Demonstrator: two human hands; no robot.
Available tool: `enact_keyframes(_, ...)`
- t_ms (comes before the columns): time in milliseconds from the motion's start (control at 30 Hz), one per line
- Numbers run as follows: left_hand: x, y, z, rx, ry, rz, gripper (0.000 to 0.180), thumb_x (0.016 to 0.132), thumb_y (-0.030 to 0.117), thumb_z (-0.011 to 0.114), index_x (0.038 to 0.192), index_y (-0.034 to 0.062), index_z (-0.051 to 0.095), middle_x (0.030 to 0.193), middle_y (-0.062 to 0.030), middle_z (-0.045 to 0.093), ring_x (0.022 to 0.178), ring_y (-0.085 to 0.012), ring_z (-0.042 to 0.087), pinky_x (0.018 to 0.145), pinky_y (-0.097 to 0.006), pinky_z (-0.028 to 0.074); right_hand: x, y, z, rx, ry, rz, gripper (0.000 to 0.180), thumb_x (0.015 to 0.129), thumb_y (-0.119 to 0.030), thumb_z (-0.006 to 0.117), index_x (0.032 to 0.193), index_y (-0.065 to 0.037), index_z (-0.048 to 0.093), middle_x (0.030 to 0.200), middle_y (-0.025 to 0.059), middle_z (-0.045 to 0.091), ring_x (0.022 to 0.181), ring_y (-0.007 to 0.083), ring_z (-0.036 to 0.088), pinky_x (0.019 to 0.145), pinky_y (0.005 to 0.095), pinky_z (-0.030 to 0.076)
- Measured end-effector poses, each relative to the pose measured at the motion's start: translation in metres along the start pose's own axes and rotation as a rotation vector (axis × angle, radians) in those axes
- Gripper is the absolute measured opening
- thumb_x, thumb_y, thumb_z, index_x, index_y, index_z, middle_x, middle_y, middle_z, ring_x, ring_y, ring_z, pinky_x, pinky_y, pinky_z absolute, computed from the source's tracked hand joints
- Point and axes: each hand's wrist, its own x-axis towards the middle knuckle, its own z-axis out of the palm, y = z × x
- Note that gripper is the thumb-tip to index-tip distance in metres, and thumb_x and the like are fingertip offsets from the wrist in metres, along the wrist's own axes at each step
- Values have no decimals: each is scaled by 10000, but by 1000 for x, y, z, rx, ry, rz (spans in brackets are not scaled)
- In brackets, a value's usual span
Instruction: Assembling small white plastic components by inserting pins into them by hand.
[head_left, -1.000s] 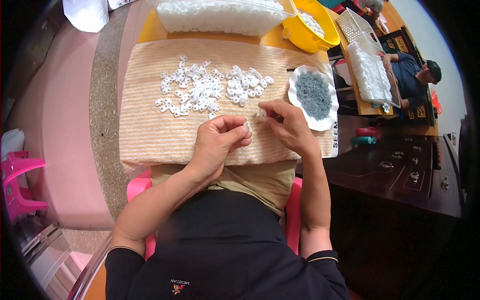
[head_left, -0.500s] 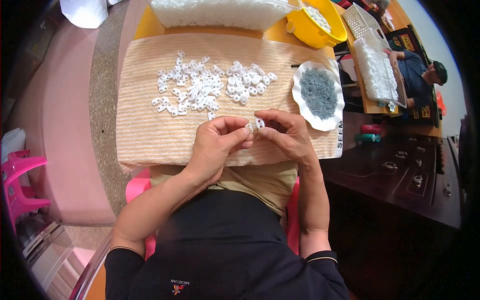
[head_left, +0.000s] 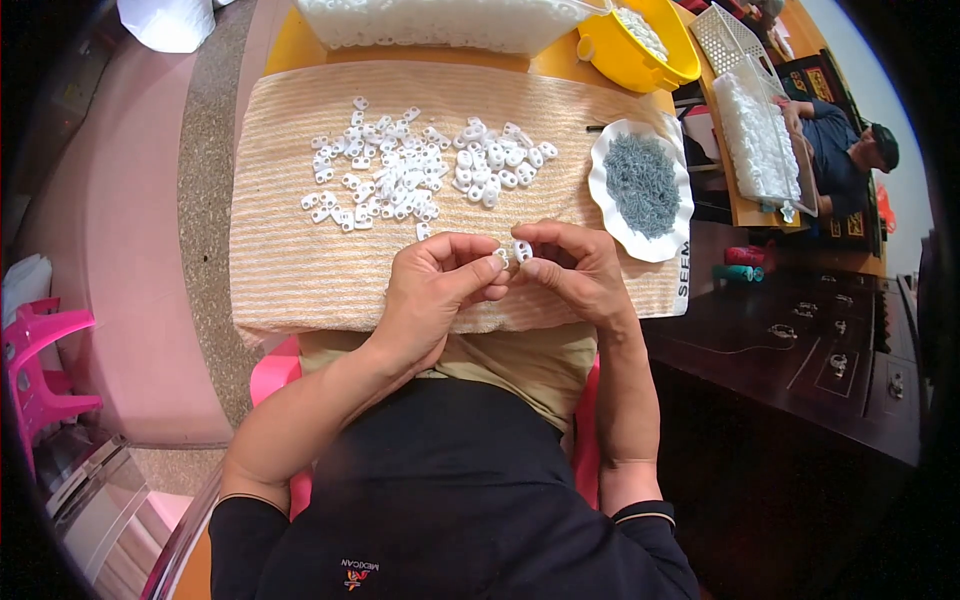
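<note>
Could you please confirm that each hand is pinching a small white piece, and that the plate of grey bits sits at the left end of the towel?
Not quite: the head view shows the plate of grey bits at the right end of the towel. The left hand and right hand do each pinch a small white piece.

This is looking like a workroom: bins (head_left: 430, 46) of white pieces (head_left: 750, 140) are standing at top centre and upper right, where a co-worker (head_left: 836, 150) is facing one.
</note>
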Motion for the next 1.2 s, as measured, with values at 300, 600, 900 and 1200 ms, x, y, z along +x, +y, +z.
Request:
enact_keyframes(300, 0, 0, 0, 0, 6, -8, 149, 880, 44, 657, 1014, -12, 623, 875, -85, 660, 760, -143, 652, 721, -265, 567, -1, 1, 0, 62, -1, 44, 331, 862, -13, 673, 1178, 51, 600, 976, 72, 676, 880, 126, 656, 793, 244, 529)
enact_keyframes(600, 0, 0, 0, 17, 1, -2, 148, 880, 40, 654, 1012, -17, 622, 882, -89, 664, 758, -138, 651, 718, -258, 568, -1, 2, 0, 87, -25, 16, 319, 863, 5, 665, 1173, 50, 602, 987, 68, 669, 889, 122, 650, 798, 243, 524)
enact_keyframes(900, 1, -2, -1, 16, -15, 11, 155, 882, 36, 650, 1022, -25, 626, 890, -90, 668, 758, -126, 650, 716, -247, 569, -2, 3, 2, 134, -33, 34, 323, 855, 23, 669, 1170, 54, 604, 1020, 65, 653, 914, 118, 640, 813, 245, 518)
enact_keyframes(1200, 1, -4, -2, 38, -25, 12, 144, 885, 39, 648, 1015, -20, 626, 889, -86, 667, 753, -125, 649, 710, -242, 564, 0, 8, 7, 172, -59, 5, 323, 854, 34, 667, 1171, 52, 605, 1047, 73, 655, 945, 120, 633, 820, 244, 519)
